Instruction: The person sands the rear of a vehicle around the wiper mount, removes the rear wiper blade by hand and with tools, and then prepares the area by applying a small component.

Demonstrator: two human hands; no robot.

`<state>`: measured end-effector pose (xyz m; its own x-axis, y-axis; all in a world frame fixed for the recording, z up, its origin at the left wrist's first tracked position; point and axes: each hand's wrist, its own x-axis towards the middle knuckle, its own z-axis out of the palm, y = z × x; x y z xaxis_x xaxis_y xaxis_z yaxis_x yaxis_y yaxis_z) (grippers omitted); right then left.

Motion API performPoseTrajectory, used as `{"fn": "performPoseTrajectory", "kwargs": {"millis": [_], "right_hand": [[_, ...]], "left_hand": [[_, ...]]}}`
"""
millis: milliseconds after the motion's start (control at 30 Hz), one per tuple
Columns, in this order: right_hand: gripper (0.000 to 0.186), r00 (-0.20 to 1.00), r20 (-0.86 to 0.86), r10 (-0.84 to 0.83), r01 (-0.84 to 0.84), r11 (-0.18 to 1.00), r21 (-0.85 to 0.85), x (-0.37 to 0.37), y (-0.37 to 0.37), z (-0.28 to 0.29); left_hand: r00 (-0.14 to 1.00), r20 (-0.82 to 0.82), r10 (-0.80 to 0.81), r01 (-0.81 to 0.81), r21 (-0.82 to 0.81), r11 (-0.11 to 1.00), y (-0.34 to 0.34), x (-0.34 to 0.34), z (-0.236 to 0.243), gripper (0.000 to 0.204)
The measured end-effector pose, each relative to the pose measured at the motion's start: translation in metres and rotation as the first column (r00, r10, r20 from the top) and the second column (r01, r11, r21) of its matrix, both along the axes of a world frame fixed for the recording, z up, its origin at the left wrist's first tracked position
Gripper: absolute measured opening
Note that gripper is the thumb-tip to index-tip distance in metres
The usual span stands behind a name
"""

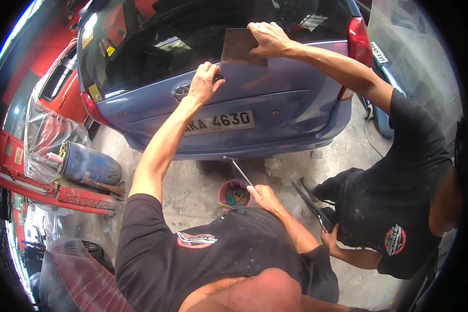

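Observation:
My left hand (205, 83) is raised against the blue car's tailgate (281, 86), left of its middle and just below the rear window. Its fingers curl around a small dark object (218, 78), mostly hidden by the hand. Lower down, in front of my body, my right hand (265, 198) is closed around a slim metal rod (239, 170) with a short crosswise end. That end points away toward the rear bumper (234, 152). Beside my left hand, a co-worker's hand (272, 40) holds a flat dark plate (239, 48) against the tailgate, overlapping the lower window edge.
At right stands the co-worker (390, 208), whose lower hand holds long black tools (313, 207). A pink bucket (235, 193) with small blocks sits on the floor below my right hand. At left are a blue drum (91, 162), a red beam (83, 200) and plastic-wrapped red car parts (62, 112).

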<state>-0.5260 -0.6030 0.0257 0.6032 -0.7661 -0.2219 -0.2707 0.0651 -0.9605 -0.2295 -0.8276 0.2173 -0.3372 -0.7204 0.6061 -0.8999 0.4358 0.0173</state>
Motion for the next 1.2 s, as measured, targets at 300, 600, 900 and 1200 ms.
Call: {"fn": "performPoseTrajectory", "kwargs": {"millis": [300, 600, 900, 1200], "right_hand": [[0.05, 0.997, -0.07, 0.04, -0.044, 0.998, -0.044, 0.005, -0.007, -0.008], [0.052, 0.994, -0.037, -0.098, 0.095, 0.992, -0.084, 0.007, -0.012, -0.025], [0.058, 0.983, 0.052, -0.175, 0.176, 0.984, -0.023, 0.02, 0.008, -0.036], [0.047, 0.999, -0.034, -0.021, 0.021, 1.0, 0.006, 0.043, 0.014, -0.066]], "left_hand": [[0.995, -0.1, -0.019, 0.008, -0.112, 0.994, -0.011, 0.003, -0.017, 0.026], [0.994, 0.061, -0.087, 0.101, -0.287, 0.953, -0.011, -0.01, -0.023, 0.024], [0.91, 0.413, 0.035, 0.072, -0.239, 0.968, 0.017, 0.004, -0.031, 0.054], [0.78, 0.625, -0.033, 0.076, -0.043, 0.996, 0.01, 0.002, -0.003, 0.053]]}}
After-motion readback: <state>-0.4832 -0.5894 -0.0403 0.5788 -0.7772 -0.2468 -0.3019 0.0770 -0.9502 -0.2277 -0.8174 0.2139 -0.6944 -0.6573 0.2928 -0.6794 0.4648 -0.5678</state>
